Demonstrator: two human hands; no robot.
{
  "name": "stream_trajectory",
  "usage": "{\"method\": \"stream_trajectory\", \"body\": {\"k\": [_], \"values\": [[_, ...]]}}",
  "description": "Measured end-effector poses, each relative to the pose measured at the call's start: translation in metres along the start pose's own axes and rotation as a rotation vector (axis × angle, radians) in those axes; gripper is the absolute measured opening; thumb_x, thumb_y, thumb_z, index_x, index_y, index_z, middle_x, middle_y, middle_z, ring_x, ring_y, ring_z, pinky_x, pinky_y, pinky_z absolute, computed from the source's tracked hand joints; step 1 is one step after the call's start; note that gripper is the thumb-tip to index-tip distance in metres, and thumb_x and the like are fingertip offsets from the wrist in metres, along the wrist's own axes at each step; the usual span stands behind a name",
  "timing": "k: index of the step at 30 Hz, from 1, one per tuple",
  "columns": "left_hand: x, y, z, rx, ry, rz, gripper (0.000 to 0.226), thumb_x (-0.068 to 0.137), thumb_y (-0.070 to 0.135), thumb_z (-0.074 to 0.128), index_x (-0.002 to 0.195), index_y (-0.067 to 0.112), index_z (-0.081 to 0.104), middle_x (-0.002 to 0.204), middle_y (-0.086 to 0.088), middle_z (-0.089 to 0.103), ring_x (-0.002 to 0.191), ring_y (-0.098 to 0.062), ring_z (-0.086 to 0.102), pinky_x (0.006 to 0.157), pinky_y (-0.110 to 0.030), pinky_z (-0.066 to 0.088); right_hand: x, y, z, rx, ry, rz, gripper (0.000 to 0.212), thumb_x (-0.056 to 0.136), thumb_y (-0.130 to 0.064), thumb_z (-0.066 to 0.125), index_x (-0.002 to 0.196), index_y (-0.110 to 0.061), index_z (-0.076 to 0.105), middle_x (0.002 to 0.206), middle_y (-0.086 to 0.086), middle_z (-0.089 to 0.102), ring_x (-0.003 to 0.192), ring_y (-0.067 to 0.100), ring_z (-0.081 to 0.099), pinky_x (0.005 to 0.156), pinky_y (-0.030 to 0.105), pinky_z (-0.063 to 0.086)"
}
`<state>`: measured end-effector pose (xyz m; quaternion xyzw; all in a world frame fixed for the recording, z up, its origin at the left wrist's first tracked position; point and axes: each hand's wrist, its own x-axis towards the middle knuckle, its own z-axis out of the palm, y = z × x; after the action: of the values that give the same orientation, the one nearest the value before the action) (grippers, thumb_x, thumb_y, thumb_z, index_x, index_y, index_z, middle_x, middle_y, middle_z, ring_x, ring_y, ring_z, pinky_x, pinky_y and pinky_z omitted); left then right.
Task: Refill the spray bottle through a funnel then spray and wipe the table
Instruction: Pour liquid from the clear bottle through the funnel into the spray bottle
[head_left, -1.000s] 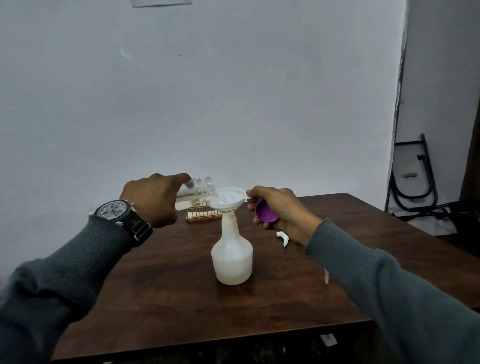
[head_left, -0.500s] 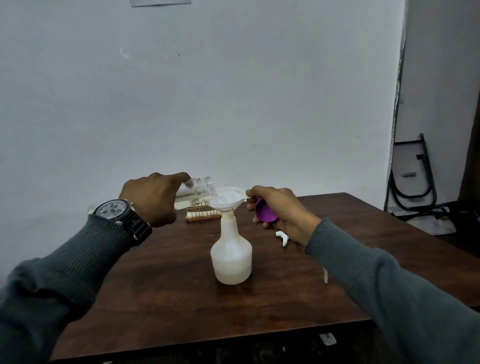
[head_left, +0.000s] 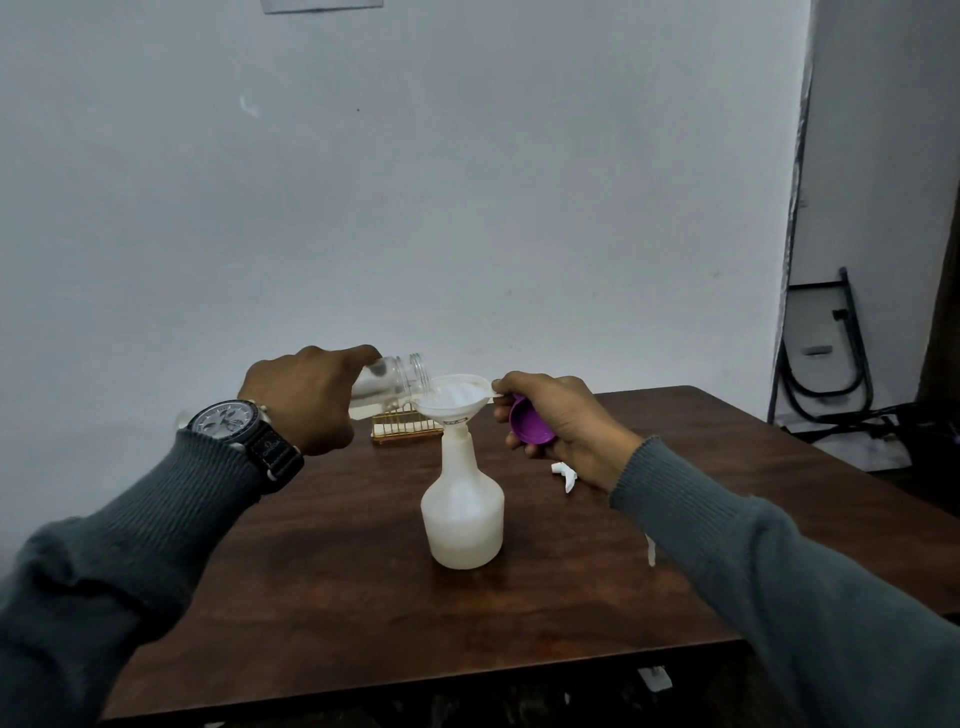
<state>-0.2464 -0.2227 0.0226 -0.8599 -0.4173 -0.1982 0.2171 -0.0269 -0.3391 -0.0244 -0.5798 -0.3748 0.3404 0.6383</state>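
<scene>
A white spray bottle (head_left: 462, 512) without its head stands upright on the brown wooden table (head_left: 332, 597). A white funnel (head_left: 453, 402) sits in its neck. My left hand (head_left: 306, 397) grips a clear glass jar (head_left: 392, 384), tipped on its side with its mouth over the funnel's rim. My right hand (head_left: 558, 418) pinches the funnel's tab at the rim and also holds a purple lid (head_left: 527, 428) in its curled fingers. The white spray head (head_left: 565, 474) lies on the table behind my right wrist, partly hidden.
A small gold wire rack (head_left: 402, 427) holding something white stands at the table's back edge behind the bottle. A white wall rises close behind the table. Black metal frames (head_left: 826, 364) lean against the wall at the right.
</scene>
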Motion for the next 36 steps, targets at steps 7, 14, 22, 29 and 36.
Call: {"method": "stream_trajectory", "body": {"k": [7, 14, 22, 29, 36], "values": [[-0.001, 0.0006, -0.0005, 0.012, 0.005, -0.005, 0.064, 0.08, 0.019, 0.063, 0.134, 0.048, 0.045, 0.087, 0.01, 0.057, 0.076, -0.018, 0.059, 0.055, -0.025, 0.039, -0.0016, -0.0007, 0.0003, -0.003, -0.001, 0.0, 0.015, 0.089, -0.023, 0.071, 0.088, -0.008, 0.071, 0.068, 0.003, 0.071, 0.047, 0.021, 0.058, 0.043, 0.022, 0.04], [-0.0015, 0.0005, -0.001, 0.015, -0.004, -0.005, 0.064, 0.08, 0.021, 0.064, 0.134, 0.047, 0.044, 0.089, 0.01, 0.057, 0.077, -0.018, 0.061, 0.053, -0.024, 0.037, -0.0014, -0.0009, 0.0009, -0.006, 0.006, -0.005, 0.015, 0.088, -0.023, 0.072, 0.088, -0.008, 0.071, 0.069, 0.004, 0.072, 0.048, 0.021, 0.058, 0.044, 0.024, 0.04], [-0.0022, 0.0022, -0.0023, 0.026, 0.012, -0.007, 0.064, 0.08, 0.019, 0.065, 0.134, 0.047, 0.045, 0.083, 0.011, 0.054, 0.075, -0.018, 0.059, 0.051, -0.024, 0.032, -0.0016, -0.0008, 0.0005, -0.008, 0.005, -0.003, 0.016, 0.088, -0.023, 0.072, 0.09, -0.007, 0.072, 0.07, 0.003, 0.073, 0.049, 0.021, 0.059, 0.044, 0.024, 0.041], [-0.0028, 0.0035, -0.0033, 0.03, 0.018, -0.006, 0.066, 0.08, 0.019, 0.064, 0.136, 0.048, 0.044, 0.087, 0.009, 0.054, 0.075, -0.018, 0.056, 0.051, -0.024, 0.032, -0.0016, -0.0006, -0.0002, -0.012, 0.007, -0.005, 0.015, 0.088, -0.023, 0.072, 0.087, -0.008, 0.071, 0.069, 0.003, 0.072, 0.049, 0.022, 0.059, 0.046, 0.024, 0.04], [-0.0022, 0.0022, -0.0028, 0.028, 0.014, -0.001, 0.065, 0.08, 0.019, 0.063, 0.135, 0.048, 0.045, 0.083, 0.01, 0.053, 0.074, -0.018, 0.056, 0.053, -0.024, 0.034, -0.0024, -0.0005, 0.0002, -0.007, 0.005, -0.002, 0.015, 0.088, -0.023, 0.072, 0.088, -0.008, 0.071, 0.069, 0.003, 0.072, 0.048, 0.021, 0.058, 0.045, 0.024, 0.041]]}}
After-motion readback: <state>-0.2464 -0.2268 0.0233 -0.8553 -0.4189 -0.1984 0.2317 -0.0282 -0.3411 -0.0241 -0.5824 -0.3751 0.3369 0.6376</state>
